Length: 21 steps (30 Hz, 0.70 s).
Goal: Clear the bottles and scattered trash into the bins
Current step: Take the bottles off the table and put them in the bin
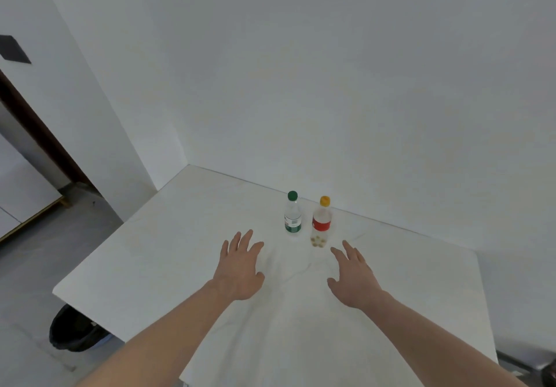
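Head view. Two bottles stand upright, side by side and just apart, near the far edge of the white table (150, 251) where it meets the wall. The green-capped bottle (292, 216) is on the left, the yellow-capped bottle (322, 221) with the red label on the right; both long axes are vertical.

Left hand (240, 269) is stretched over the table, fingers straight and spread, holding nothing; the green-capped bottle lies ahead of it and a little to its right. Right hand (355, 278) is likewise spread and empty; the yellow-capped bottle lies ahead and to its left, close to the fingertips. Each hand is nearer its own-side bottle.

A black bin (72, 331) sits on the floor under the table's near-left corner. No loose trash visible on the table.
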### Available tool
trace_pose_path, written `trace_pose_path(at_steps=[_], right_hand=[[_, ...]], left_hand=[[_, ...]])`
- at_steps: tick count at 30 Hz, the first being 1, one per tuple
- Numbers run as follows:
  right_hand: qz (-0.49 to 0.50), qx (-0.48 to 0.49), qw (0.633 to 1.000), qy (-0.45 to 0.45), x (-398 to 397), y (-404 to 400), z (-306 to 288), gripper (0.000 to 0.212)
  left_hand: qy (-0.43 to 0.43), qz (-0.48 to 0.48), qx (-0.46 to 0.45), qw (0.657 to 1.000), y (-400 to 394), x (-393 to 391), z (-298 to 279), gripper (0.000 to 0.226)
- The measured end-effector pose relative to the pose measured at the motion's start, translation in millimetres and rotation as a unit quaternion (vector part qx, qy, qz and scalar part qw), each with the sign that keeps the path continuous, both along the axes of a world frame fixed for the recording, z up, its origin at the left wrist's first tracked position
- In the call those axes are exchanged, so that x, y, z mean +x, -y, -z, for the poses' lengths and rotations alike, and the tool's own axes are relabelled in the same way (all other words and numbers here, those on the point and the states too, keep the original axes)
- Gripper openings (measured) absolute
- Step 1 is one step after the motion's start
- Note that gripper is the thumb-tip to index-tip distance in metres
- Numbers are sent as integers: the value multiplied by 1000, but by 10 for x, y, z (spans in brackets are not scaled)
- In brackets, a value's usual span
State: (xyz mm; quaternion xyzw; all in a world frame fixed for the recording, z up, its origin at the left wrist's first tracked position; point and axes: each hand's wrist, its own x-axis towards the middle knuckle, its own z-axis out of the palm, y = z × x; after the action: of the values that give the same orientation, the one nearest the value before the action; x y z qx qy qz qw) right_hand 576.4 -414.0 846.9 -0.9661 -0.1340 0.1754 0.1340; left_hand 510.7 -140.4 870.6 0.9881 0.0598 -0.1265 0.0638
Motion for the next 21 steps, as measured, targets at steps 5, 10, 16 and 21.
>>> trace_pose_path(at_steps=[5,10,16,21], right_hand=[[25,8,1000,16,375,-51,-88,81],[45,12,999,28,714,-165,-183,84],[42,14,999,24,1096,-410,-255,87],[38,15,999,11,1395,-629,-197,82]], left_hand=[[-4,19,10,1000,-6,562,-82,74],[1,48,0,999,77,1166,-194,76],[-31,60,-4,998,179,1671,-184,75],[-51,73,-20,996,211,1926,-133,74]])
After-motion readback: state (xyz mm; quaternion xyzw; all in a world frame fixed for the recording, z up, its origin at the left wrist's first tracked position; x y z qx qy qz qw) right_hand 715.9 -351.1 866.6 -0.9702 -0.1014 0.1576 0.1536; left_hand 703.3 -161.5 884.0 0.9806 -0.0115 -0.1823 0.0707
